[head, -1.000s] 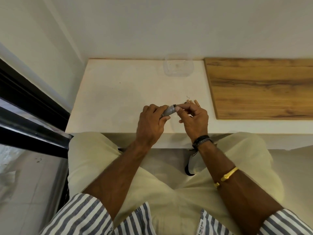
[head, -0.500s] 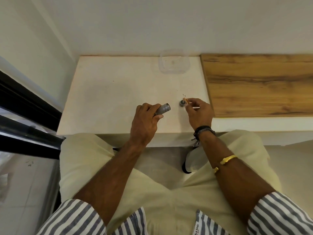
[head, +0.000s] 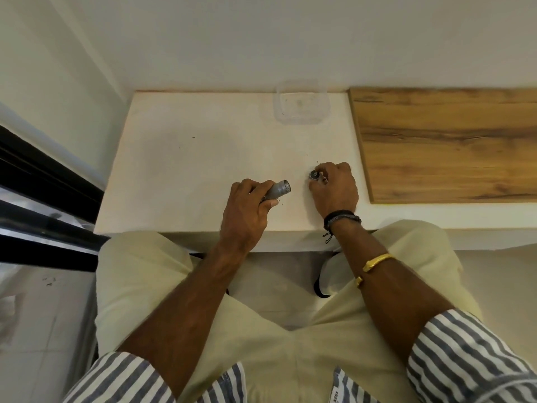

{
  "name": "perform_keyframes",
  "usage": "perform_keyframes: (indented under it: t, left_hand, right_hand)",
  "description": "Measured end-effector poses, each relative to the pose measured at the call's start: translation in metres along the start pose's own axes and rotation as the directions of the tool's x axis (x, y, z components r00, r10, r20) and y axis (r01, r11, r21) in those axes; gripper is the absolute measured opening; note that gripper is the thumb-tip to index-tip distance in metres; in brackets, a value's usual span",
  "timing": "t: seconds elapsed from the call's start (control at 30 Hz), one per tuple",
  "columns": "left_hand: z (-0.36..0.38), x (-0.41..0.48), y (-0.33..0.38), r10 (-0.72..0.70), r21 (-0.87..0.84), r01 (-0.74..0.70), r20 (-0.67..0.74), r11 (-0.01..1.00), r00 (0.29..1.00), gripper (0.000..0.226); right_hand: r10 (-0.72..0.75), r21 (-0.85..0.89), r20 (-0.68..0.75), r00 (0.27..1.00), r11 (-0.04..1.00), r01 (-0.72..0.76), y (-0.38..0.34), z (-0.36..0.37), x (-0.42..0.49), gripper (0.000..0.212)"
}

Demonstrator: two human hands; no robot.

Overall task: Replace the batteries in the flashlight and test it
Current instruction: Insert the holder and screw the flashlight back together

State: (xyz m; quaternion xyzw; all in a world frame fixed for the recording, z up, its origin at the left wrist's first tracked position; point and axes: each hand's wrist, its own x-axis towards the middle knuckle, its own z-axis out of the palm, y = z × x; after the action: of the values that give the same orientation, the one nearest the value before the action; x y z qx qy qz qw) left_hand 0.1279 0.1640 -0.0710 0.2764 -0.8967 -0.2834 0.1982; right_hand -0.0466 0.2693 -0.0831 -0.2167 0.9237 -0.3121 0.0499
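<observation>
My left hand [head: 247, 207] grips the grey metal flashlight body [head: 278, 189] over the white table [head: 189, 158]. The body's open end points right. A little to the right, my right hand [head: 334, 189] pinches the small round dark flashlight cap [head: 313, 175] at the table surface. Something thin shows under my right fingers, but I cannot tell what it is. The cap and the flashlight body are apart. No loose batteries are visible.
A clear plastic container [head: 302, 104] stands at the back of the table near the wall. A wooden board [head: 447, 144] lies on the right part of the table. A dark window frame [head: 43, 184] runs along the left. My lap is below the table edge.
The cap has come off the flashlight. My right hand carried it to the right and down to the table, while my left hand kept hold of the body.
</observation>
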Motion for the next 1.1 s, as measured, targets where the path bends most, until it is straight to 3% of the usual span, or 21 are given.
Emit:
perform_keyframes:
  t: [0.1,0.2,0.27,0.4,0.5,0.93,1.1]
  left_hand:
    - [-0.001,0.001,0.001,-0.005,0.006,0.005,-0.002,1.000,1.000,0.031]
    - [-0.002,0.001,0.003,-0.004,0.009,0.004,0.005,1.000,1.000,0.032]
    - [-0.003,0.002,0.005,-0.004,0.009,0.004,0.003,1.000,1.000,0.033]
    - [-0.007,0.001,0.010,0.006,0.025,-0.006,-0.004,1.000,1.000,0.034]
    - [-0.009,0.001,0.013,0.018,0.017,-0.018,-0.005,1.000,1.000,0.034]
    - [-0.013,-0.002,0.018,0.073,0.052,-0.078,0.082,0.996,0.994,0.035]
    - [-0.015,-0.002,0.016,0.098,0.076,-0.104,0.079,0.992,0.992,0.032]
  right_hand:
    - [-0.062,0.219,-0.055,0.997,0.973,0.073,-0.012,-0.011,-0.010,0.023]
    - [-0.084,0.432,0.012,0.996,0.899,0.071,-0.024,-0.022,-0.022,0.027]
    - [-0.135,0.469,0.064,0.989,0.879,0.090,-0.029,-0.029,-0.029,0.031]
    - [-0.269,0.459,0.114,0.956,0.868,0.189,-0.029,-0.043,-0.042,0.035]
    - [-0.276,0.486,0.166,0.947,0.858,0.165,-0.027,-0.050,-0.048,0.031]
    - [-0.444,0.358,0.123,0.888,0.854,0.377,-0.025,-0.056,-0.051,0.028]
    - [-0.368,0.294,0.186,0.911,0.905,0.306,-0.025,-0.056,-0.050,0.026]
